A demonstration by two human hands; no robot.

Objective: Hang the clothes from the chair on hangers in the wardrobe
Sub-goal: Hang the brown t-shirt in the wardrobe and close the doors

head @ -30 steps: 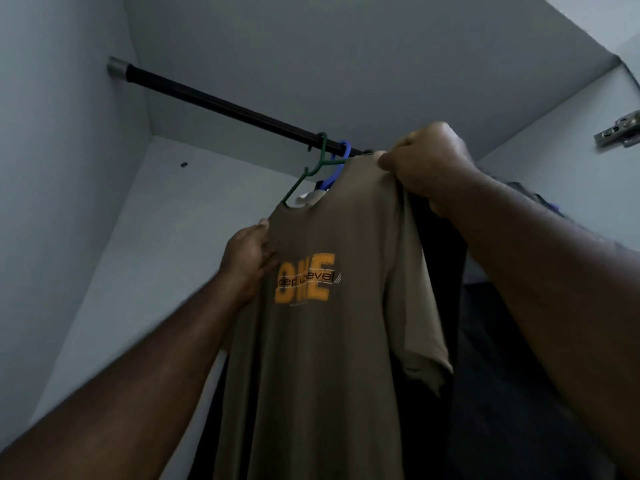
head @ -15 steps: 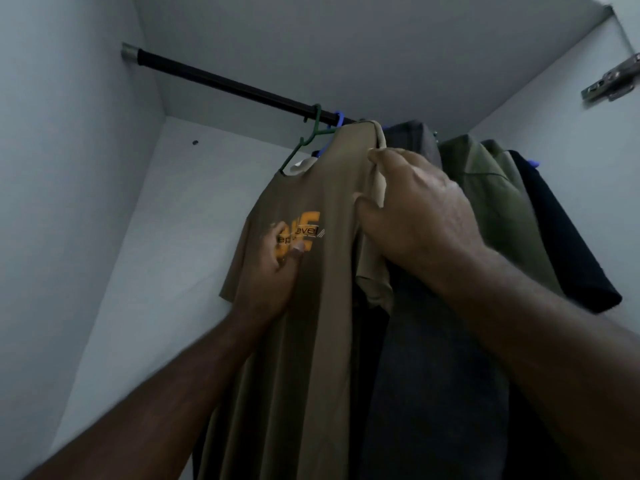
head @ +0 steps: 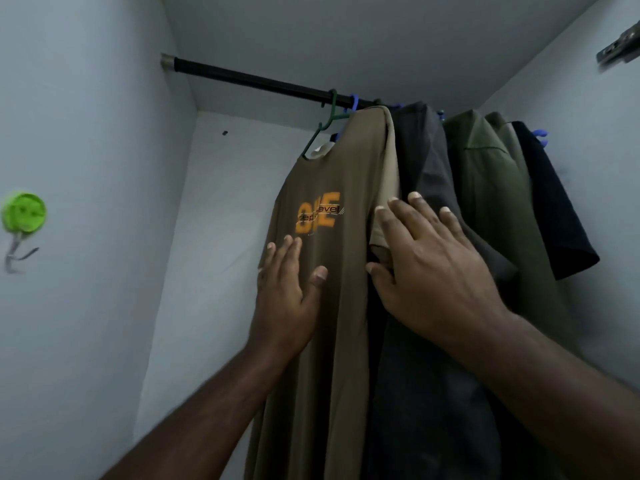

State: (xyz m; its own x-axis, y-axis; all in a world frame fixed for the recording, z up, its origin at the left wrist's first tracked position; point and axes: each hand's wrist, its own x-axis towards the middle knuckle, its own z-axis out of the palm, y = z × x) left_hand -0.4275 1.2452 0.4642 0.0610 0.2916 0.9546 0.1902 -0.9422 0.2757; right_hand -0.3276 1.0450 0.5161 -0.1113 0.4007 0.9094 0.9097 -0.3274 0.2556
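A brown T-shirt [head: 332,306] with an orange print hangs on a green hanger [head: 320,128] from the black wardrobe rail [head: 249,79]. My left hand [head: 287,292] lies flat on the shirt's front below the print, fingers straight. My right hand [head: 426,268] rests with spread fingers on the shirt's right sleeve and on the dark grey garment [head: 429,393] behind it. Neither hand grips anything. The chair is out of view.
To the right on the rail hang an olive green shirt [head: 491,202] and a black shirt [head: 550,202] on blue hangers. A green wall hook [head: 22,213] sticks to the left wall. A door hinge [head: 620,46] sits at the upper right. The rail's left half is bare.
My right hand let go of the shirt's shoulder and slid down to the sleeve, fingers opening. My left hand flattened on the shirt's front. The view pulled back, showing the green hook.
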